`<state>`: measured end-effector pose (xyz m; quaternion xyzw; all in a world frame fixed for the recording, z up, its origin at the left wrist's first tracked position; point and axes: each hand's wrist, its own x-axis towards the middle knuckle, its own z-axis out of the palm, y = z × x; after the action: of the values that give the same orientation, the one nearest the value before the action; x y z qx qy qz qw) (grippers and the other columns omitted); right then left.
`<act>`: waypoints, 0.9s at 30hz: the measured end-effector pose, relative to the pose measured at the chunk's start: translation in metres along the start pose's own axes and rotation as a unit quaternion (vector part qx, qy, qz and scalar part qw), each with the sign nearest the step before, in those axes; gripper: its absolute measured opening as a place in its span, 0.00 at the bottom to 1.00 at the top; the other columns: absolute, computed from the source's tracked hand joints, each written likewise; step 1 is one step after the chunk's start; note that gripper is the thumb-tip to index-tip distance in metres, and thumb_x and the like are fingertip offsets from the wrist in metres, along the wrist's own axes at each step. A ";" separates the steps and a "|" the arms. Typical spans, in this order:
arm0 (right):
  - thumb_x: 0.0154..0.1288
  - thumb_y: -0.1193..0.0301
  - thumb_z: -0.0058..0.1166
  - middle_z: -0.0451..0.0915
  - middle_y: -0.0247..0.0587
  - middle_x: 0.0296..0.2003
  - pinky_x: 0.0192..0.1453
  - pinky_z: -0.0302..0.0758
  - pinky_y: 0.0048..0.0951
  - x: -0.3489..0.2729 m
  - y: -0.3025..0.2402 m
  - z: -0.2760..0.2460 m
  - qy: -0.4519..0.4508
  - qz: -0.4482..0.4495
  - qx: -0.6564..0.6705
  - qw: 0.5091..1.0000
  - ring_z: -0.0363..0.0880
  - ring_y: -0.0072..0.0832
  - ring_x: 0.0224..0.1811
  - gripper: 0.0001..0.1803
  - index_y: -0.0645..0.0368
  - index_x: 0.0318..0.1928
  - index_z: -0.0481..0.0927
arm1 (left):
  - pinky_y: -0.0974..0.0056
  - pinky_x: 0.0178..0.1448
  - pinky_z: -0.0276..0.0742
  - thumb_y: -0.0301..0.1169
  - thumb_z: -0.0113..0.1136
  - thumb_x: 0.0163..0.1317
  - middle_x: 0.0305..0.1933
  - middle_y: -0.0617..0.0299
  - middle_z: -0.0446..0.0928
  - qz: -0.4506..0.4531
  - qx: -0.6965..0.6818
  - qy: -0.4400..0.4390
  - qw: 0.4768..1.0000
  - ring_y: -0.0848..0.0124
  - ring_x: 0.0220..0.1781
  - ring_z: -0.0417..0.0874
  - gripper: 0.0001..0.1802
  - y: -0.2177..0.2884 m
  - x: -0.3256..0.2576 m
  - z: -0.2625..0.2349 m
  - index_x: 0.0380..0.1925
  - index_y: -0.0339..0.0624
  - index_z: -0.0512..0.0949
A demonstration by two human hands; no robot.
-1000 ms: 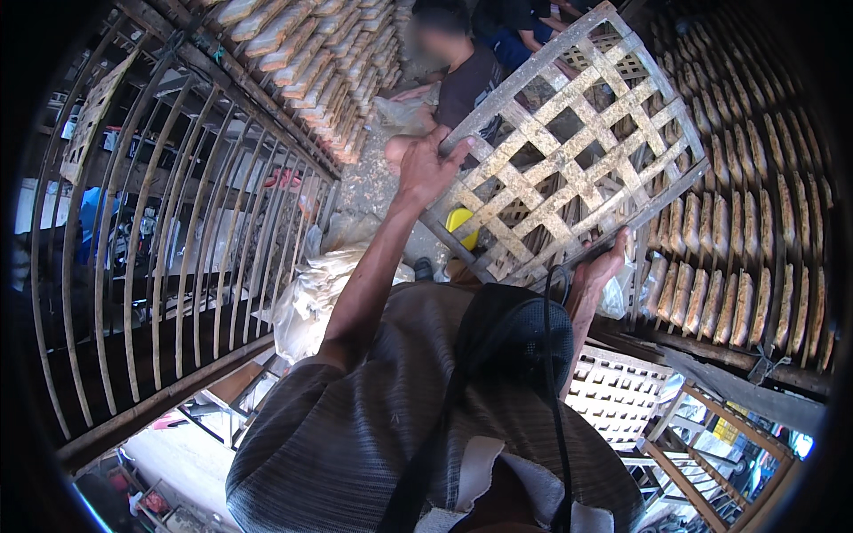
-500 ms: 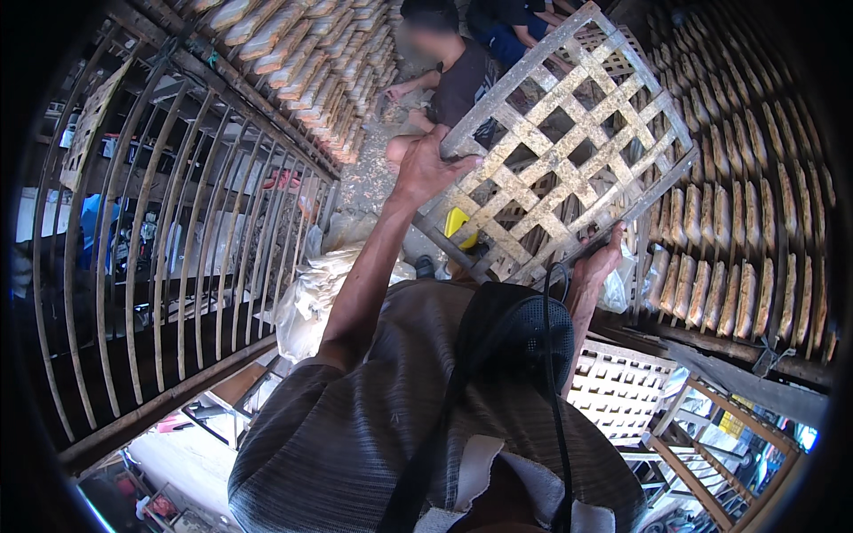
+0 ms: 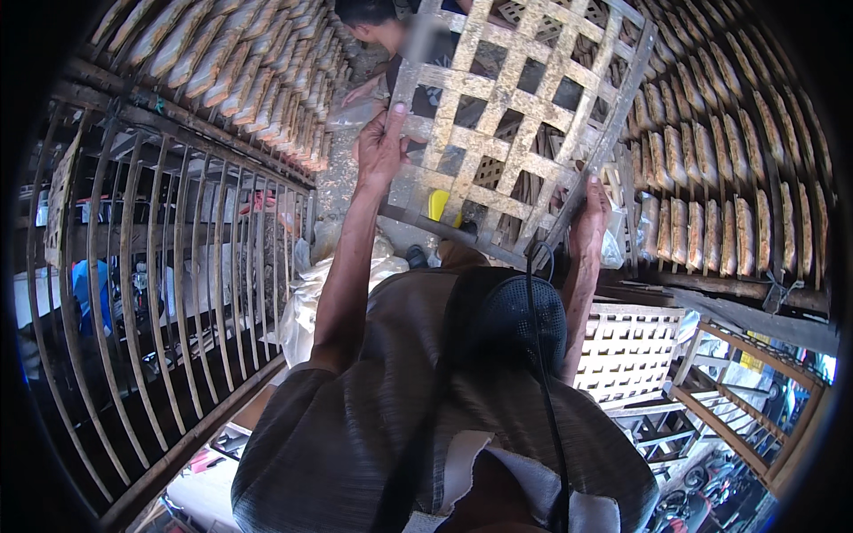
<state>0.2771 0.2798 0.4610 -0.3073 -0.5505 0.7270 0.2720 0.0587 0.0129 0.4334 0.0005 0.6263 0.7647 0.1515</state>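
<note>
A large woven lattice tray of pale, stained flat strips in a greyish wooden frame is held tilted out in front of me. My left hand grips the left side of its frame, thumb on top and fingers curled around the edge. On the opposite edge, near the lower corner, my right hand holds the frame; the tray hides part of its fingers. Through the square gaps the floor and loose strips show. A yellow object sits just below the tray's lower edge, partly covered by it.
Racks of wrapped slabs rise at the far left, with more slabs at right. A barred wooden rack stands left. Crumpled pale sheeting lies by my left arm. Another lattice panel is lower right. A person crouches ahead.
The tray has turned counterclockwise and moved up and left, with both hands still on it. My view has shifted too. The crouching person now shows farther left.
</note>
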 end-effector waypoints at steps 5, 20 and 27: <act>0.77 0.70 0.57 0.86 0.39 0.40 0.50 0.80 0.28 -0.024 0.006 0.003 -0.056 -0.053 -0.051 0.996 0.84 0.25 0.38 0.13 0.63 0.56 0.80 | 0.74 0.20 0.71 0.54 0.60 0.75 0.23 0.72 0.76 0.023 0.000 0.037 0.999 0.86 0.21 0.72 0.24 0.012 -0.008 -0.011 0.36 0.45 0.85; 0.73 0.74 0.64 0.87 0.37 0.41 0.44 0.80 0.23 -0.017 0.003 0.026 -0.033 -0.126 -0.126 0.984 0.84 0.19 0.38 0.13 0.63 0.55 0.80 | 0.76 0.21 0.64 0.53 0.56 0.79 0.28 0.73 0.82 0.066 0.001 0.084 0.994 0.88 0.21 0.73 0.23 0.053 -0.035 -0.016 0.42 0.45 0.86; 0.72 0.78 0.63 0.88 0.38 0.42 0.46 0.81 0.23 -0.007 0.007 0.029 -0.033 -0.092 -0.073 0.993 0.84 0.20 0.38 0.14 0.65 0.55 0.80 | 0.76 0.22 0.64 0.52 0.56 0.79 0.29 0.73 0.83 0.071 0.022 0.068 0.995 0.89 0.21 0.72 0.21 0.054 -0.041 -0.021 0.41 0.47 0.86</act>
<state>0.2596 0.2539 0.4613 -0.2500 -0.6367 0.6668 0.2958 0.0810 -0.0254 0.4887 -0.0041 0.6501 0.7579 0.0539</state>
